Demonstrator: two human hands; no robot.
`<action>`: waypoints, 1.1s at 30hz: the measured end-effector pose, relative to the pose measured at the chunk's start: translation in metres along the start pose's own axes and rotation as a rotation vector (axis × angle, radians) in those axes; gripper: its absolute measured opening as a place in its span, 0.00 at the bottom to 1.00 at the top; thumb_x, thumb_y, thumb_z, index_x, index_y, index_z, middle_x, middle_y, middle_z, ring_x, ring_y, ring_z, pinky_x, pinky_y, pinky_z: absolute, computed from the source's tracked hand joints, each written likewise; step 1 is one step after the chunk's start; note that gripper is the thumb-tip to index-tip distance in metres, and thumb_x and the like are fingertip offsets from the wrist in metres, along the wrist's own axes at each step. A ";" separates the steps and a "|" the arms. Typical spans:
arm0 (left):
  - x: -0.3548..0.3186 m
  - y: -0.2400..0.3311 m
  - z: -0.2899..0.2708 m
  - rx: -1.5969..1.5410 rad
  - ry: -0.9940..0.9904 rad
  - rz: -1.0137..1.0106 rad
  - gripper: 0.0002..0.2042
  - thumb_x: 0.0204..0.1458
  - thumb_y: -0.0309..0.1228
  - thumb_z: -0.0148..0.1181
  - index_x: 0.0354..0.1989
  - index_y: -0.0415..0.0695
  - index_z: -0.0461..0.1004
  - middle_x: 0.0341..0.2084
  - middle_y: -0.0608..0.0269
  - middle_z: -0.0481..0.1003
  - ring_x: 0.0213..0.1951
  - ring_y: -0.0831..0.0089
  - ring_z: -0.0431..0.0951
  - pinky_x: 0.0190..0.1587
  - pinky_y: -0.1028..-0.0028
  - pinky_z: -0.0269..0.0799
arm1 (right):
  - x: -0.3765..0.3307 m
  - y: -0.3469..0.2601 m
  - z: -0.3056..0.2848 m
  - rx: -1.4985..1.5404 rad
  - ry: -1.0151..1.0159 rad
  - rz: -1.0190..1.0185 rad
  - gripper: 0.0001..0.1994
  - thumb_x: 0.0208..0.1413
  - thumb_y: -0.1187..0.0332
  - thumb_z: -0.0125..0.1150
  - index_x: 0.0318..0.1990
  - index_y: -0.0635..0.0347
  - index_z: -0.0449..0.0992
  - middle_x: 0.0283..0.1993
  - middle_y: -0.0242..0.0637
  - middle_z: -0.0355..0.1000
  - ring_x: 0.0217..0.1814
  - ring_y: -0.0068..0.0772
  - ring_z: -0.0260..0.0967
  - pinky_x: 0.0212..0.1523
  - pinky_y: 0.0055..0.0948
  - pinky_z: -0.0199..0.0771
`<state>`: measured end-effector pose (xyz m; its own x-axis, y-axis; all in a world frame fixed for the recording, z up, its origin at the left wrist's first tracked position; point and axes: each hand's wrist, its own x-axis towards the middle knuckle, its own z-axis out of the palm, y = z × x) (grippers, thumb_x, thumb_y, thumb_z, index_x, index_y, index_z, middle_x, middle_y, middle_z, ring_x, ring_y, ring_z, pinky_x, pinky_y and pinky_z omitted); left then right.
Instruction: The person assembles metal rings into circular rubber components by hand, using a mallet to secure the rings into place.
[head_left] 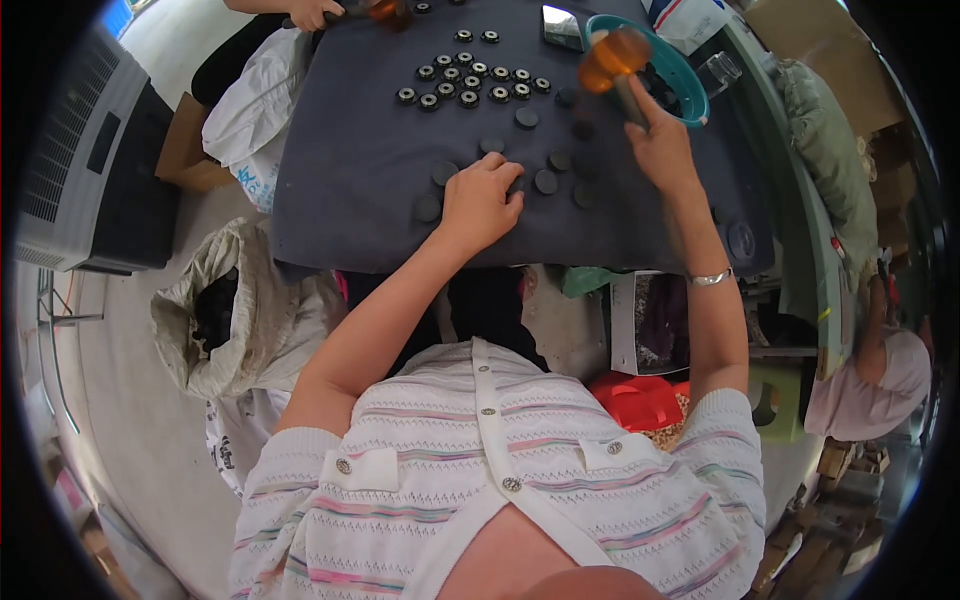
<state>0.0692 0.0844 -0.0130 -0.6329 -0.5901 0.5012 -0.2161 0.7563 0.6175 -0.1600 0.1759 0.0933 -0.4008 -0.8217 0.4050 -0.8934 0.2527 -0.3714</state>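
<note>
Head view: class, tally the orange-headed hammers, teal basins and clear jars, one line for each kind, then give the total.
Orange-headed hammers: 2 (one in the right hand, one in a co-worker's hand)
Teal basin: 1
Clear jar: 1
Total: 4

A workshop, judging by the orange mallet (615, 64), black discs (545, 181), sack (258, 325).

The left hand (480, 205) curls palm-down at twelve o'clock; the right hand (660, 146) clenches between one and two.
</note>
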 end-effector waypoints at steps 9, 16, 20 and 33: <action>0.000 0.003 -0.001 -0.010 -0.024 0.010 0.11 0.41 0.28 0.62 0.36 0.44 0.76 0.33 0.60 0.73 0.39 0.58 0.76 0.38 0.61 0.72 | 0.036 0.017 0.031 -0.001 -0.153 0.070 0.34 0.45 0.76 0.60 0.64 0.46 0.64 0.51 0.53 0.72 0.54 0.51 0.70 0.56 0.36 0.66; 0.007 0.000 0.004 0.003 0.005 0.040 0.13 0.40 0.28 0.63 0.38 0.45 0.76 0.35 0.61 0.74 0.35 0.58 0.77 0.37 0.63 0.73 | 0.037 0.024 0.044 -0.095 -0.167 0.067 0.35 0.46 0.76 0.59 0.66 0.47 0.61 0.53 0.56 0.70 0.57 0.53 0.68 0.57 0.37 0.65; -0.004 0.005 -0.001 -0.018 -0.024 0.004 0.13 0.40 0.28 0.63 0.37 0.46 0.77 0.35 0.60 0.75 0.35 0.58 0.78 0.36 0.63 0.74 | 0.025 0.017 0.037 0.021 -0.086 0.066 0.34 0.46 0.75 0.59 0.65 0.51 0.62 0.55 0.56 0.69 0.59 0.54 0.65 0.59 0.37 0.64; -0.001 0.000 0.002 -0.020 0.036 0.133 0.12 0.40 0.29 0.63 0.37 0.46 0.77 0.33 0.59 0.73 0.34 0.57 0.77 0.34 0.61 0.73 | -0.095 0.028 -0.018 -0.383 0.029 0.227 0.34 0.49 0.74 0.58 0.66 0.40 0.61 0.40 0.45 0.70 0.43 0.50 0.72 0.44 0.43 0.72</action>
<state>0.0683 0.0859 -0.0149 -0.6280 -0.4953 0.6003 -0.1175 0.8228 0.5561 -0.1511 0.2700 0.0592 -0.5964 -0.7100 0.3745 -0.7904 0.6007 -0.1199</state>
